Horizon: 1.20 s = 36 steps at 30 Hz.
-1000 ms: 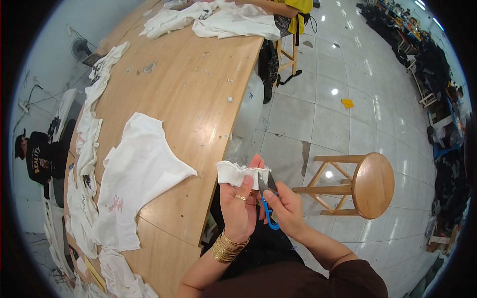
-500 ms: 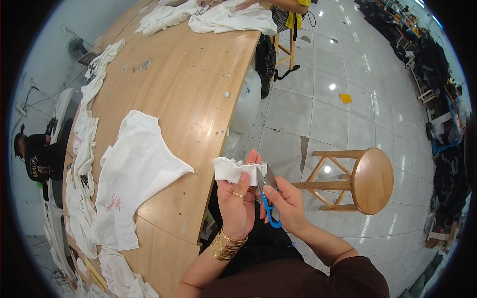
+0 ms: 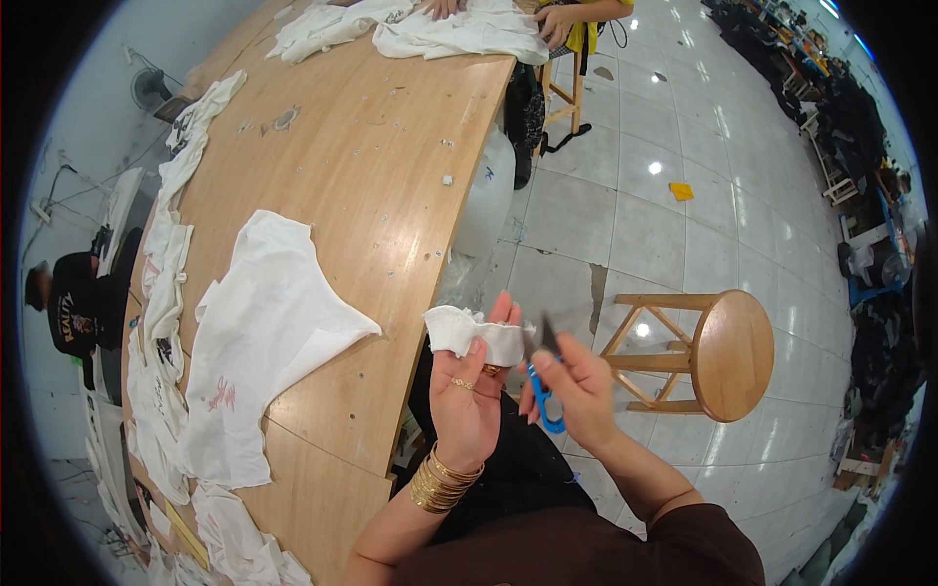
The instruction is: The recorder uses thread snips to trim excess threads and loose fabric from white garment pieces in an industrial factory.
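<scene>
Head view: I work beside a pale wooden table (image 3: 391, 146).
Left hand (image 3: 466, 396): thumb and fingers pinching my curved white cloth strip (image 3: 449, 330).
Right hand (image 3: 583, 386): fingers wrapped round my blue-handled metal scissors (image 3: 549, 408).
Blades: blurred, parted, near the strip's right end.

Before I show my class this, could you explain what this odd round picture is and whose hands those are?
There's no machine here: these are a person's own bare hands. A wide fisheye camera on that person's head looks down, so straight edges bend near the rim. The left hand holds a small white fabric piece, thumb across its front. The right hand holds blue-handled scissors, their blades blurred. On the wooden table lies a white cloth with reddish print; more white cloths lie along the table's left side. A wooden stool stands at right.
</scene>
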Available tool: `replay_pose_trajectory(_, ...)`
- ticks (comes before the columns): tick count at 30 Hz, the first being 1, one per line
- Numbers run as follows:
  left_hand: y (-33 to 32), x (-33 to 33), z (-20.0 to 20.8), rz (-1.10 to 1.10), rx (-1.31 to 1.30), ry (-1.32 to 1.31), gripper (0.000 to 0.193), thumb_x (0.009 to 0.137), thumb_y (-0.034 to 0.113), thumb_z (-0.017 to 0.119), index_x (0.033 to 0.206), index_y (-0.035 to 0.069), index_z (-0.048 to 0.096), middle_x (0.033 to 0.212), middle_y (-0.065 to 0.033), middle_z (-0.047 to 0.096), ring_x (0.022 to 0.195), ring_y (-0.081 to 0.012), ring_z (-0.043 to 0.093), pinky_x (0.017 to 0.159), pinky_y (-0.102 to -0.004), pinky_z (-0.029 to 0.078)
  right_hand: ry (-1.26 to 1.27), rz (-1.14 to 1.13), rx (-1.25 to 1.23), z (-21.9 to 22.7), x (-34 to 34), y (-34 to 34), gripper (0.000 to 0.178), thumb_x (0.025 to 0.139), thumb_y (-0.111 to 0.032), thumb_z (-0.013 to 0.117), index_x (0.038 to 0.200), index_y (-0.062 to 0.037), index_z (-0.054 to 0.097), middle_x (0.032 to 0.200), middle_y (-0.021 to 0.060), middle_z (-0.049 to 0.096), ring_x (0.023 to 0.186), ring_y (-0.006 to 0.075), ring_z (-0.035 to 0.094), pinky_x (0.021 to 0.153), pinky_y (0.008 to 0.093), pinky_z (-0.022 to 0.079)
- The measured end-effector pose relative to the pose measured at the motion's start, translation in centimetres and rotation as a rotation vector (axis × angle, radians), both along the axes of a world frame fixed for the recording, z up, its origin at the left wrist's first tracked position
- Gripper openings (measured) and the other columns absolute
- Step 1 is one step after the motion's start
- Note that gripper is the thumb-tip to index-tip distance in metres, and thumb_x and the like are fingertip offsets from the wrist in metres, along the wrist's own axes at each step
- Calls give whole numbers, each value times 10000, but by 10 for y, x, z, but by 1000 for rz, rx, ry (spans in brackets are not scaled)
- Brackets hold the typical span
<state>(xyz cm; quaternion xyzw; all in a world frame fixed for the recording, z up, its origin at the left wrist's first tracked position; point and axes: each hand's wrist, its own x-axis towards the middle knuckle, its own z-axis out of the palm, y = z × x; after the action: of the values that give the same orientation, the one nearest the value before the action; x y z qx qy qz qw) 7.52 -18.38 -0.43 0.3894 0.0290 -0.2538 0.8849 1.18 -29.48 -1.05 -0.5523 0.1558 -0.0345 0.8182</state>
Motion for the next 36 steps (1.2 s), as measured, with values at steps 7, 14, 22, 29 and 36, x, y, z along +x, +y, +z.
replay_pose_trajectory(7,-4,-2,6,-13,7,-44,392,959,106,333,1326,25,220,1389,-179,338,1264,-268,378,912,-319,442,15,88,-201,-1,-1,6,166,918,-167,496,875,-11,533,536,35,546,440,77,515,407,221,383)
replay_pose_trajectory(14,-3,-3,6,-5,9,-46,409,960,103,330,1341,32,200,1391,-177,336,1268,-275,373,918,-322,438,56,144,-215,1,-3,6,198,927,-150,481,846,25,524,654,50,563,502,103,549,418,220,416)
replay_pose_trajectory(22,-5,-3,6,1,2,-50,387,959,100,333,1322,35,218,1387,-180,341,1263,-279,378,912,-318,445,62,138,-222,1,-2,6,189,930,-148,477,858,22,515,686,55,575,513,95,549,416,221,421)
replay_pose_trajectory(29,-5,-2,7,-6,11,-70,376,963,107,320,1320,44,223,1396,-174,329,1238,-258,412,695,-240,520,-1,84,-205,-5,-1,10,169,928,-132,477,850,15,502,739,58,586,529,90,549,416,220,428)
replay_pose_trajectory(36,-10,-5,10,7,32,-28,356,965,114,317,1307,39,249,1397,-150,343,1212,-208,441,590,-186,496,-30,29,-348,2,0,13,190,927,-138,484,791,-6,468,586,41,562,477,69,517,407,212,395)
